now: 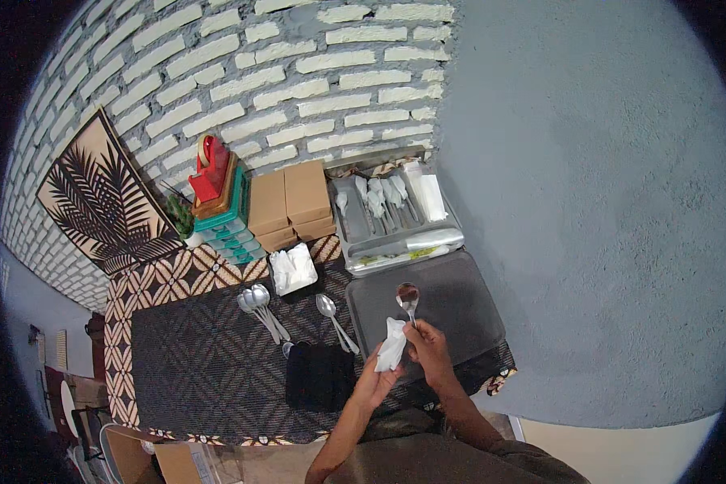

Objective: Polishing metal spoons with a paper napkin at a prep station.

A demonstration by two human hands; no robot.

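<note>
My left hand [380, 381] holds a white paper or thin plastic sleeve [392, 343], its narrow end pointing toward me. Just to the right, my right hand [428, 349] grips a metal spoon [408, 297] by the handle, with the bowl up and away from me. Both hands are above a dark grey tray [460, 290]. Left of the tray lie a pair of spoons [327, 307] and a black cloth [319, 376]. A cluster of several spoons [258, 297] rests farther left on the dark woven mat [199, 369].
A divided grey cutlery tray [357, 236] at the back holds several wrapped utensils [381, 196]. Beside it stand cardboard boxes [305, 193], teal drawers [236, 236] and a red tape dispenser [210, 170]. A black container [293, 269] holds white wrappers. A grey wall [593, 242] borders the right.
</note>
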